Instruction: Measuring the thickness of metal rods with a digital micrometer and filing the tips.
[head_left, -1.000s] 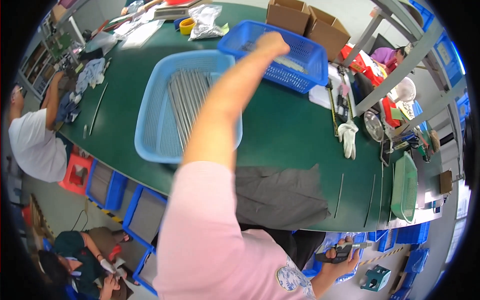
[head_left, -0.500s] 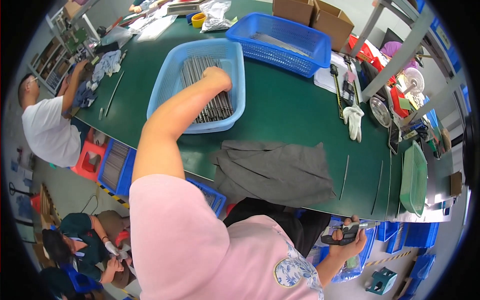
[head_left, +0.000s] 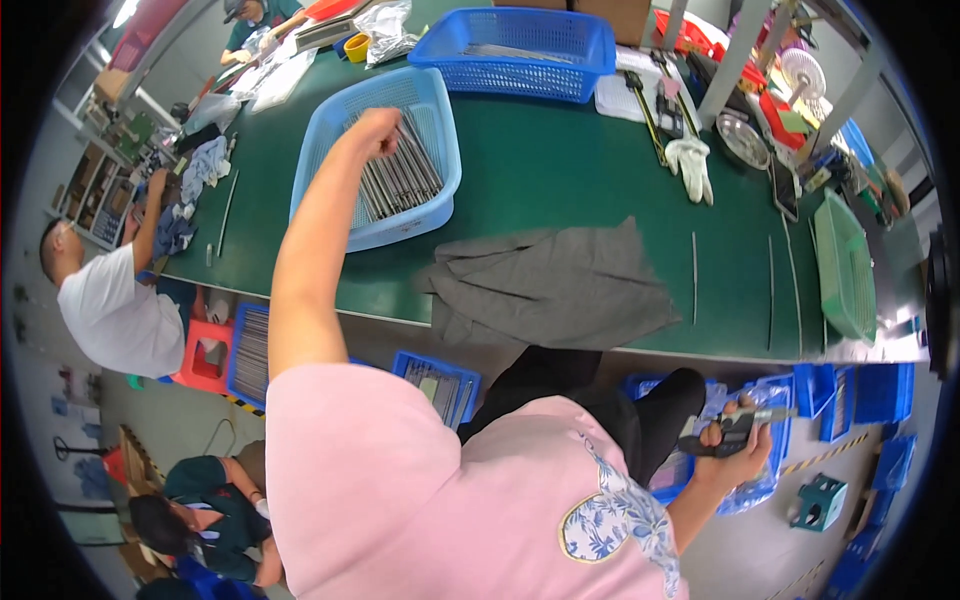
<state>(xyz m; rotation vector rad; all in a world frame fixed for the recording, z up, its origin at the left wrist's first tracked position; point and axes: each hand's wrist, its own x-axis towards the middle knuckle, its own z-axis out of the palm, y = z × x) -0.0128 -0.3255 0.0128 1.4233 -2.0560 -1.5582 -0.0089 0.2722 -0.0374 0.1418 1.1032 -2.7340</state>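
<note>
My left hand (head_left: 377, 132) reaches into the light-blue plastic basket (head_left: 453, 150), its fingers curled closed over the pile of thin metal rods (head_left: 402, 183). What is between these fingers is hidden. Off the table's front edge, at the lower right, my right hand (head_left: 752, 452) grips a micrometer (head_left: 735, 433) with a dark frame and a silver barrel. A crumpled dark grey cloth (head_left: 550, 285) lies on the green table in front of me. Single thin rods (head_left: 695, 280) rest on the tabletop to its right.
Behind stands a blue basket (head_left: 590, 75). Calipers (head_left: 645, 110), a white glove (head_left: 690, 168) and a green basket (head_left: 845, 270) are at the right. One co-worker (head_left: 120, 310) sits at the left, another (head_left: 215, 510) lower left. Blue crates (head_left: 440, 385) stand below the table edge.
My left hand has shifted toward the far side of the rods inside the basket. The whole view has turned somewhat. My right hand keeps its hold on the micrometer.
</note>
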